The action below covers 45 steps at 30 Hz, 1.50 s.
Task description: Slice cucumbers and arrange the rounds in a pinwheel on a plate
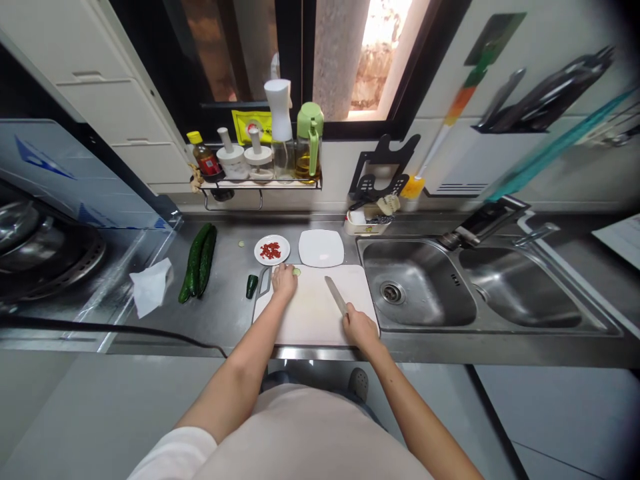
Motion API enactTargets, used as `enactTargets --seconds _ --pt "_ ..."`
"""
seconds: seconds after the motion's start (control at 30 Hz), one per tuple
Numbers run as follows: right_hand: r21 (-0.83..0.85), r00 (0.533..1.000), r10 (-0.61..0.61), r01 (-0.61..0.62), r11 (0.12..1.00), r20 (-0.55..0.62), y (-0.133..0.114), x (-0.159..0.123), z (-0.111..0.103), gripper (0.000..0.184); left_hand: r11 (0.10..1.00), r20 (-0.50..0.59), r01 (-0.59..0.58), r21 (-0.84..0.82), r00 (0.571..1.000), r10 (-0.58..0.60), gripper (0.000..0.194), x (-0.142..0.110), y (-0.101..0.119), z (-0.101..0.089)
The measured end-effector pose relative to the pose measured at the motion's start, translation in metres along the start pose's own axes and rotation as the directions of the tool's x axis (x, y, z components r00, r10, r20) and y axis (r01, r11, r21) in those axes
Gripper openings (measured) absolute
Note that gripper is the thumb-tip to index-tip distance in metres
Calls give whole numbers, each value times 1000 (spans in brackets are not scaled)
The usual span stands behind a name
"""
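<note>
My right hand is wrapped round the handle of a kitchen knife, its blade pointing away and to the left over the white cutting board. At the board's far left, my left hand has its fingers curled down on a piece of cucumber. Only a pale green cut face shows beside the fingers; how long the piece is stays hidden. Left of the board lies a dark green cucumber end. Behind the board stand a small plate of chopped red bits and a white square plate.
Whole cucumbers and a crumpled white tissue lie to the left. A double sink adjoins the board on the right. Above the counter, a rack carries several bottles and jars. A black cable crosses the front left.
</note>
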State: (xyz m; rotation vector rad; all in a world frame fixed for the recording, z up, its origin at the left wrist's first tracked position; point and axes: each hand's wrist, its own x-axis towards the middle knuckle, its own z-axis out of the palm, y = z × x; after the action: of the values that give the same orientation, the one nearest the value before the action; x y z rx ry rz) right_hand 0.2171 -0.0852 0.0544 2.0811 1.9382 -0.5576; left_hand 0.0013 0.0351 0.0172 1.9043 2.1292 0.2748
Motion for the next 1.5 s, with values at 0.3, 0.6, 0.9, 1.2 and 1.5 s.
enactTargets --seconds 0.3,0.6,0.9,1.2,1.5 --pt "0 1000 8 -8 1000 11 0 0 -1 29 967 51 79 -243 996 -69 17 -8 5 -2" --pt "-5 1000 -2 2 1000 -2 -1 0 -1 29 857 219 144 -495 975 -37 16 -45 -2 15" --pt "-2 1000 -9 9 1000 5 -1 -2 -3 28 922 140 78 -379 990 -26 20 -50 -3 21" --pt "-35 998 -55 55 998 19 -1 -22 -15 27 908 152 113 -404 987 -55 23 -47 -9 20" --pt "-79 982 -186 189 979 43 -3 -45 -7 24 925 136 103 -366 989 -56 21 -48 -11 24"
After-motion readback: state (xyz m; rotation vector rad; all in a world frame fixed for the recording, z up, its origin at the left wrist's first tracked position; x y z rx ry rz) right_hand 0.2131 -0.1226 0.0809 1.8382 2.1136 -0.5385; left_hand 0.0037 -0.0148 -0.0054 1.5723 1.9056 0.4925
